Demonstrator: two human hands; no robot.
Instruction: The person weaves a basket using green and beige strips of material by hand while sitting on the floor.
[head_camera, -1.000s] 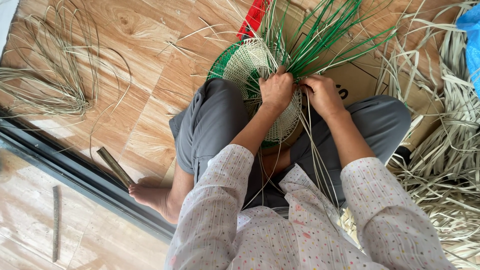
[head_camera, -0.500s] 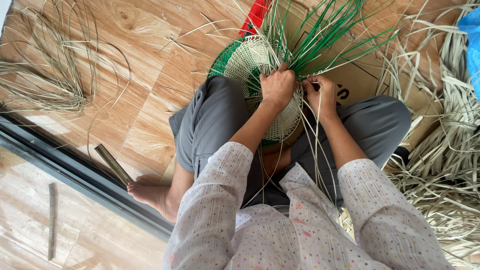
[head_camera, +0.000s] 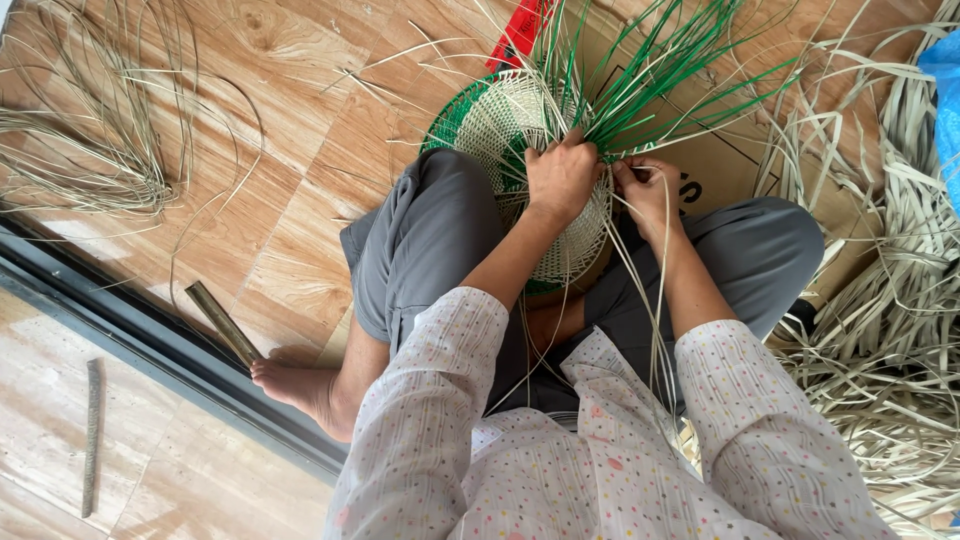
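A half-woven basket (head_camera: 500, 125) of pale straw with a green rim lies on my lap, and loose green strands (head_camera: 660, 70) stick up from its far side. My left hand (head_camera: 562, 178) presses on the woven surface and grips the weave where the green strands start. Just to its right, my right hand (head_camera: 645, 190) pinches a thin pale strand (head_camera: 640, 290) that trails down over my leg. I sit cross-legged in grey trousers, with one bare foot (head_camera: 295, 385) showing at the left.
A heap of pale flat straw strips (head_camera: 890, 300) fills the right side. Thin loose fibres (head_camera: 90, 150) lie at the upper left on the wooden floor. A cardboard sheet (head_camera: 740, 170) lies under the basket. A short stick (head_camera: 222, 322) rests by a dark door track (head_camera: 130, 340); another stick (head_camera: 92, 435) lies beyond it.
My right hand has drawn in closer to the left hand and closed on a pale strand. The left hand stays on the basket.
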